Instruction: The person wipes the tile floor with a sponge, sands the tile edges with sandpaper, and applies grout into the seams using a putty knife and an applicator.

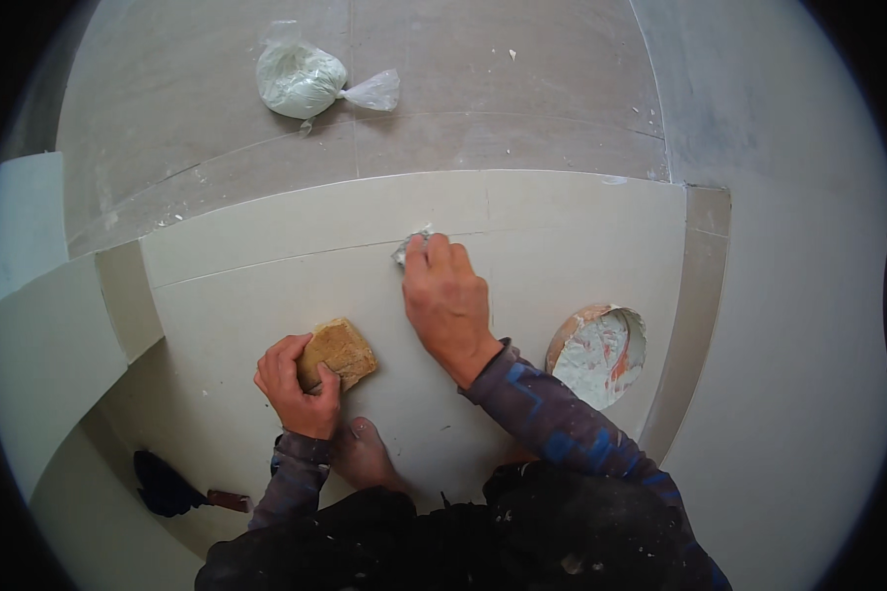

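My left hand point(301, 389) is wrapped round a yellow-brown sponge point(340, 353), thumb in front and fingers along its left side. Farther forward, my right hand point(447, 295) is closed on a small grey-white piece point(401, 255). Its kind is mostly hidden under the fingers. That piece touches the cream tiled surface point(296, 222) close to a thin joint line. To the right of my right forearm stands a round tub point(562, 345) with white paste point(593, 362) and some reddish streaks in it.
A tied clear bag of white powder point(301, 84) lies on the greyish tiles beyond the cream ones. Small white crumbs are scattered there. Walls rise at left and right. My bare foot point(365, 455) is behind the sponge. A dark object point(166, 485) lies at lower left.
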Demonstrator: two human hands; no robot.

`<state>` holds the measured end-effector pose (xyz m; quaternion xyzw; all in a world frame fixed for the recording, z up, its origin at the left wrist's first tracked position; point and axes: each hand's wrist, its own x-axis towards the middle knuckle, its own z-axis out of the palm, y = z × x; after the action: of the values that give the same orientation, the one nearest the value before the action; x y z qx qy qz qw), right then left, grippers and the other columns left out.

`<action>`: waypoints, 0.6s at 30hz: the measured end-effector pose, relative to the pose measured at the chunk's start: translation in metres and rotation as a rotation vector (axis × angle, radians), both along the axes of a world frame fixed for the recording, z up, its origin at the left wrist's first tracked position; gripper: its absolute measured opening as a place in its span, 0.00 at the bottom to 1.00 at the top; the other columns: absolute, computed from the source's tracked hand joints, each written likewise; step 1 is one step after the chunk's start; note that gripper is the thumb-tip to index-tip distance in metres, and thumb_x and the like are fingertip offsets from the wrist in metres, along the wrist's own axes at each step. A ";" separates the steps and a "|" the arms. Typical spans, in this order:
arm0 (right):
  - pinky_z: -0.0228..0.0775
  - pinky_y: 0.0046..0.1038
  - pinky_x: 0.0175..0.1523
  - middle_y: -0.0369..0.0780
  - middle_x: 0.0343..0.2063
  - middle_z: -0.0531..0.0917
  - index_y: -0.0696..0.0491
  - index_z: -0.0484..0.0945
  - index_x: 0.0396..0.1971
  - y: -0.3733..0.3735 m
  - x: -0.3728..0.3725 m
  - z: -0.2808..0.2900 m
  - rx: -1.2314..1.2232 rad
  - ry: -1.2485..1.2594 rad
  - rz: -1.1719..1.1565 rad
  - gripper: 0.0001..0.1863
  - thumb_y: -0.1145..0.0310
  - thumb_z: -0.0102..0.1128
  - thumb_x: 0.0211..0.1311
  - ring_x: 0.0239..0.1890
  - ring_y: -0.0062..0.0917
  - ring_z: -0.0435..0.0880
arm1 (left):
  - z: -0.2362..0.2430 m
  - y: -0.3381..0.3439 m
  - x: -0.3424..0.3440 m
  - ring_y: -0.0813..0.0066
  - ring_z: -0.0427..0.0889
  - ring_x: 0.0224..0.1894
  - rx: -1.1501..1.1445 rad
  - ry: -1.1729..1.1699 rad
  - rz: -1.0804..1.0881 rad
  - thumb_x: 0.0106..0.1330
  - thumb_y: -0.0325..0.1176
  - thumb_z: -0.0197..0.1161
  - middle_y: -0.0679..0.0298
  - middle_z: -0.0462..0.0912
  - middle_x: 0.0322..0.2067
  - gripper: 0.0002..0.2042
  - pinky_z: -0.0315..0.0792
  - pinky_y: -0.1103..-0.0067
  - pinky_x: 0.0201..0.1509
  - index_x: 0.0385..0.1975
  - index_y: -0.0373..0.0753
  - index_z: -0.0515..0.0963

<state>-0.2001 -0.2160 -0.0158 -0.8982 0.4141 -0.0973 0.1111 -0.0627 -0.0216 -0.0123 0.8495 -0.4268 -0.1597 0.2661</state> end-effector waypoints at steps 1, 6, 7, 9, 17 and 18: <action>0.82 0.28 0.32 0.41 0.38 0.77 0.63 0.80 0.45 0.005 0.008 -0.001 -0.010 0.008 -0.005 0.13 0.76 0.60 0.60 0.39 0.32 0.81 | -0.002 -0.001 -0.002 0.59 0.76 0.56 -0.010 0.008 -0.005 0.55 0.28 0.64 0.60 0.81 0.51 0.22 0.60 0.63 0.66 0.53 0.43 0.79; 0.81 0.35 0.39 0.41 0.39 0.78 0.57 0.83 0.46 0.002 0.011 0.020 0.366 -0.238 0.024 0.16 0.74 0.65 0.57 0.41 0.35 0.80 | -0.005 0.018 0.014 0.58 0.76 0.56 0.006 -0.042 0.105 0.56 0.28 0.64 0.61 0.80 0.50 0.21 0.60 0.64 0.66 0.53 0.42 0.78; 0.80 0.36 0.41 0.40 0.39 0.78 0.56 0.83 0.48 -0.006 0.000 0.026 0.336 -0.285 -0.038 0.17 0.75 0.67 0.55 0.42 0.36 0.80 | -0.004 0.017 0.017 0.58 0.76 0.56 -0.003 -0.041 0.104 0.56 0.28 0.64 0.61 0.80 0.50 0.21 0.60 0.64 0.66 0.53 0.42 0.78; 0.77 0.37 0.43 0.38 0.37 0.79 0.55 0.84 0.50 -0.030 -0.031 0.038 0.231 -0.299 -0.154 0.22 0.77 0.69 0.52 0.43 0.36 0.79 | -0.003 0.017 0.016 0.59 0.76 0.57 0.008 -0.029 0.123 0.58 0.27 0.63 0.60 0.80 0.50 0.21 0.61 0.63 0.67 0.53 0.40 0.78; 0.81 0.32 0.42 0.38 0.38 0.79 0.56 0.83 0.47 0.016 -0.023 0.003 0.015 -0.066 0.113 0.16 0.75 0.64 0.57 0.43 0.33 0.81 | -0.006 0.017 0.018 0.58 0.75 0.57 0.009 -0.040 0.151 0.57 0.27 0.64 0.61 0.79 0.51 0.22 0.59 0.63 0.67 0.54 0.43 0.78; 0.81 0.32 0.42 0.38 0.38 0.79 0.56 0.83 0.47 0.019 -0.024 0.007 0.009 -0.073 0.114 0.16 0.75 0.64 0.57 0.43 0.33 0.81 | -0.006 0.018 0.019 0.58 0.75 0.57 0.011 -0.052 0.157 0.57 0.27 0.64 0.61 0.79 0.51 0.22 0.59 0.63 0.67 0.54 0.43 0.78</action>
<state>-0.2245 -0.1974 -0.0090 -0.9157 0.3584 -0.1216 0.1352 -0.0432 -0.0032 -0.0181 0.8856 -0.3647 -0.1188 0.2619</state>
